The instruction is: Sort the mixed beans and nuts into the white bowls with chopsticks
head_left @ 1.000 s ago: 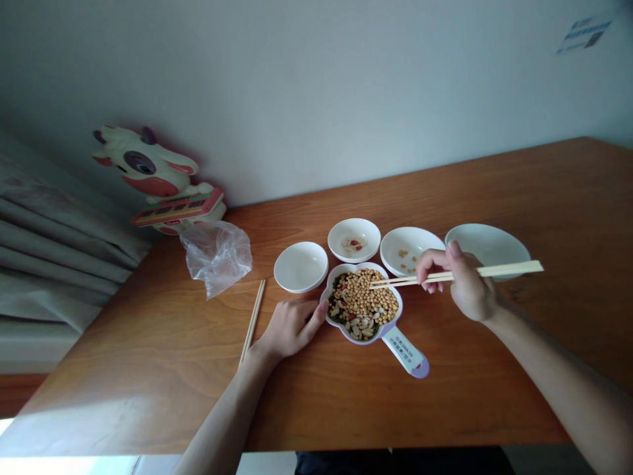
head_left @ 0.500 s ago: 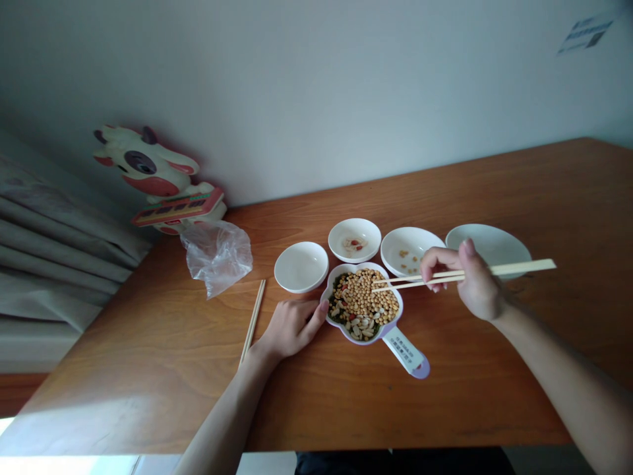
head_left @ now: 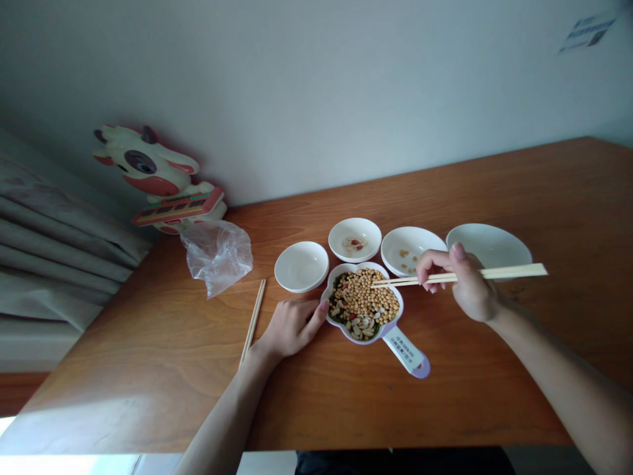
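Note:
My right hand (head_left: 465, 284) grips a pair of light wooden chopsticks (head_left: 514, 271). Their tips are close together among the yellow soybeans (head_left: 363, 290) in a flower-shaped, purple-rimmed bowl (head_left: 364, 341) with a labelled handle. Peanuts (head_left: 364, 328), small dark green beans and some red pieces also lie in this bowl; whether the tips pinch a bean is too small to tell. At the bowl's left side my left hand (head_left: 297, 324) holds the rim, thumb on the edge and the other fingers curled, partly hidden.
Behind stand a bare white bowl (head_left: 301, 264), one with reddish bits (head_left: 355, 245), one with a few soybeans (head_left: 408, 254) and a larger white bowl (head_left: 487, 244). Left are another chopstick pair (head_left: 254, 316), a clear plastic bag (head_left: 220, 257) and a cow toy (head_left: 158, 178).
The chopstick tips have closed together over the soybeans, and my right hand has shifted slightly left. My left hand and the bowls look unmoved.

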